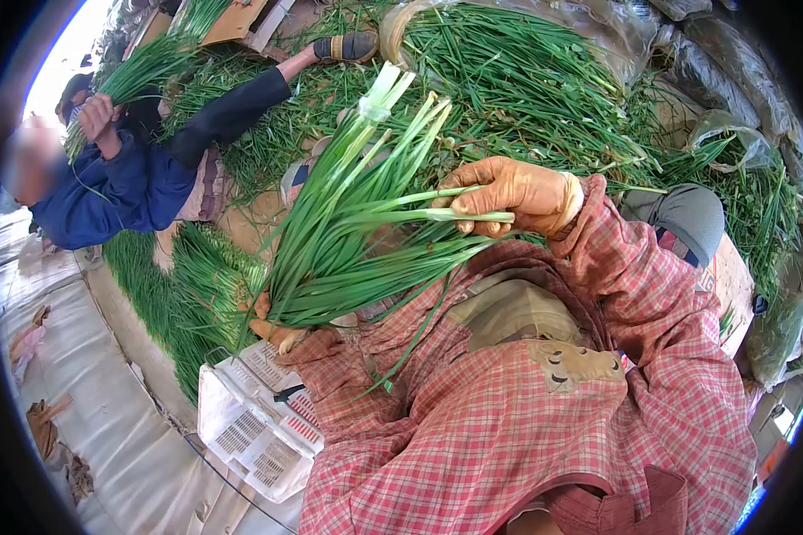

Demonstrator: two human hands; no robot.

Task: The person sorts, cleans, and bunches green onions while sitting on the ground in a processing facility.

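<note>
A loose bunch of long green leafy stalks (330, 214) fans out in front of my chest, its pale ends pointing up, some bound by a clear band near the top. Mostly hidden behind the leaves, my left hand (275, 328) is closed round their lower green part. My right hand (513, 196), in a tan glove, pinches the white ends of a few stalks that stick out to the right from the same bunch. Beyond it lies a large heap of green stalks (517, 80) on plastic sheeting.
At the left a co-worker in a blue jacket (107, 201) holds another green bunch (147, 67), one leg stretched toward the heap. Below are laid-out stalks (205, 276) and a white plastic crate (254, 446). Clear plastic bags (732, 76) lie at the upper right.
</note>
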